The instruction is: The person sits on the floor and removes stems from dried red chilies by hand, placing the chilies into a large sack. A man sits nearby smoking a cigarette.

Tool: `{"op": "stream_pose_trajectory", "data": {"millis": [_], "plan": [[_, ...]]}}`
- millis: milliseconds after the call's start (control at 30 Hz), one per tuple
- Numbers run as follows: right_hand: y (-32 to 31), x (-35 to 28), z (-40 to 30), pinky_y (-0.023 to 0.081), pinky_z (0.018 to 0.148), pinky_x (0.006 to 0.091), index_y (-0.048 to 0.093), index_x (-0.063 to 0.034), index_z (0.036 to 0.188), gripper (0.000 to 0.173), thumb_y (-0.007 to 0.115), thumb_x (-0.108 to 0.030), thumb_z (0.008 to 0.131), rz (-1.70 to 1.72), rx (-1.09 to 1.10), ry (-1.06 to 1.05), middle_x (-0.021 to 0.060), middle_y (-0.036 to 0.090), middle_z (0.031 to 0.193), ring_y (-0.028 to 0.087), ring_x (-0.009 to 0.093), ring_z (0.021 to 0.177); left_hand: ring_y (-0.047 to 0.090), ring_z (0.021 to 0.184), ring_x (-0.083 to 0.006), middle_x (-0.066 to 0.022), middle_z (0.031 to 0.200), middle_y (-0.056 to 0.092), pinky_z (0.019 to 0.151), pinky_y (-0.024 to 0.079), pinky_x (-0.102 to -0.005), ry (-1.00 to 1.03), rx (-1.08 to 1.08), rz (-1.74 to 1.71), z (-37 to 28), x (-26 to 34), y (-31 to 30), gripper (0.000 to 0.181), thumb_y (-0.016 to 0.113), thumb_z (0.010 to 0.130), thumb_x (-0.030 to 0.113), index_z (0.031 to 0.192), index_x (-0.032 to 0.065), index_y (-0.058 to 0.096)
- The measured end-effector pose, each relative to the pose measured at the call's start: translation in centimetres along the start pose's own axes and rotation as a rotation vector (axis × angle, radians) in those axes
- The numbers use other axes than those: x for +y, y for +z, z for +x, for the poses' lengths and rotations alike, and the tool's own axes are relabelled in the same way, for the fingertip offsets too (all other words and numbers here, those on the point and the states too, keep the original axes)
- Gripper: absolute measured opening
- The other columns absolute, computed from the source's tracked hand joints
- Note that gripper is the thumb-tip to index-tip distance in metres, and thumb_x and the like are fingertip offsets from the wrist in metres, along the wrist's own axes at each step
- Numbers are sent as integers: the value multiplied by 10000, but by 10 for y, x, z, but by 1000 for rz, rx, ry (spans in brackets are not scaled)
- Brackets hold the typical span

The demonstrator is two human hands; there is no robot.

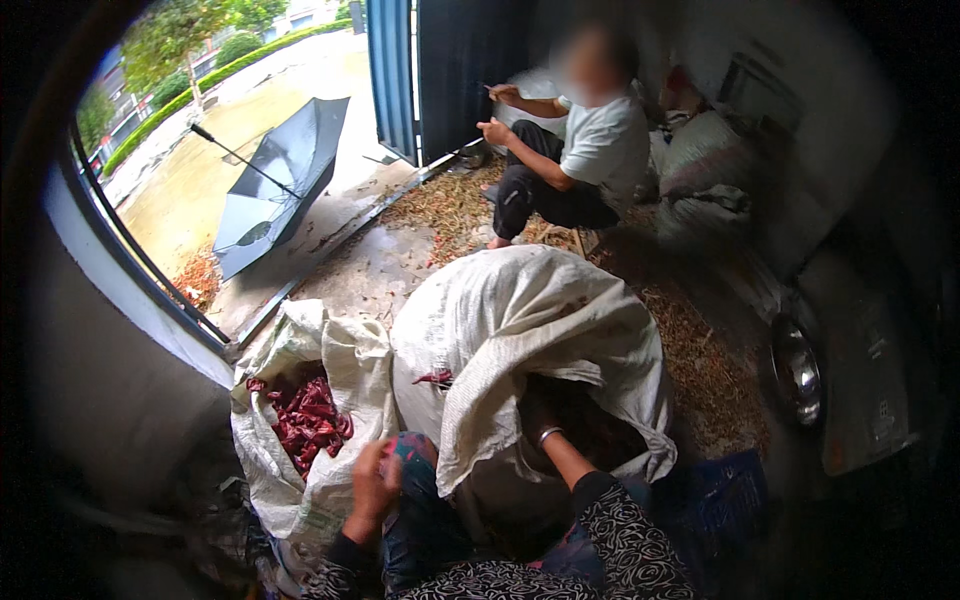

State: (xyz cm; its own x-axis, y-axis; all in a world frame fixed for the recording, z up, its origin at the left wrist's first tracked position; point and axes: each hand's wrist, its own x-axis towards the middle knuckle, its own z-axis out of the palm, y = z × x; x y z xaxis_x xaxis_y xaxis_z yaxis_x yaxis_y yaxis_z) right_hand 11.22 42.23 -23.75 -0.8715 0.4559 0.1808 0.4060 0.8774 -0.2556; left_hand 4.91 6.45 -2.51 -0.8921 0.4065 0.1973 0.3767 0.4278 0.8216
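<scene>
My right hand [538, 422], with a bangle at the wrist, reaches into the shadowed mouth of a large white woven sack [465, 315]. Its fingers are lost in the dark, so what they touch is hidden. Dark contents [607, 442] show dimly inside that mouth. Near my knee, my left hand [375, 480] is held up with bent fingers; whether anything is in it is unclear. To its left stands a smaller white woven sack [356, 375], its top spread apart, with dried red chili peppers [311, 420] inside. A single red chili [433, 377] lies on the large sack's side.
Beyond the sacks a person [600, 142] sits low by a dark metal door [465, 75]. Stems and plant scraps [709, 375] litter the floor. An upturned umbrella [281, 195] lies outside the threshold. At right are a metal basin [799, 371] and a blue crate [720, 495]; filled sacks [705, 157] stand behind.
</scene>
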Motion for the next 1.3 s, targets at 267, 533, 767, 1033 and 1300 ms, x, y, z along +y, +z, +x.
{"op": "stream_pose_trajectory", "data": {"millis": [267, 533, 767, 1033, 1300], "plan": [[12, -24, -6, 356, 1000, 400, 436, -30, 1328, 488, 431, -289, 915, -237, -384, 120, 186, 446, 1318, 440, 337, 1169, 536, 871, -307, -108, 916, 581, 793, 419, -380, 139, 116, 164, -29, 0, 11, 95, 629, 745, 46, 838, 44, 610], [-21, -35, -19, 257, 1084, 396, 378, -49, 1374, 526, 389, -308, 916, -33, -342, 122, 196, 318, 1435, 340, 342, 1295, 538, 835, -293, -99, 850, 560, 748, 426, -389, 154, 144, 184, -19, -9, 17, 61, 626, 751, 59, 806, 54, 602], [-51, 20, -35, 502, 735, 366, 644, -29, 1053, 346, 623, -189, 746, 81, -147, -28, 181, 657, 952, 631, 338, 855, 554, 802, -301, -108, 839, 569, 723, 446, -385, 139, 170, 137, -20, -4, 20, 59, 635, 763, 76, 802, 46, 604], [-231, -34, -77, 451, 566, 280, 652, 31, 840, 228, 677, -192, 805, 708, 122, 227, 33, 606, 633, 554, 90, 611, 593, 683, -224, -119, 791, 580, 615, 481, -303, 76, 56, -247, -16, 63, 32, 59, 613, 821, 62, 852, 11, 617], [-268, -111, -159, 448, 629, 228, 671, 0, 950, 172, 631, -149, 874, 1341, -79, 516, -26, 608, 757, 532, 55, 680, 575, 937, -147, -89, 1042, 631, 815, 454, -269, 46, -379, -724, -29, 118, 94, 331, 566, 919, 221, 1159, -6, 565]]}}
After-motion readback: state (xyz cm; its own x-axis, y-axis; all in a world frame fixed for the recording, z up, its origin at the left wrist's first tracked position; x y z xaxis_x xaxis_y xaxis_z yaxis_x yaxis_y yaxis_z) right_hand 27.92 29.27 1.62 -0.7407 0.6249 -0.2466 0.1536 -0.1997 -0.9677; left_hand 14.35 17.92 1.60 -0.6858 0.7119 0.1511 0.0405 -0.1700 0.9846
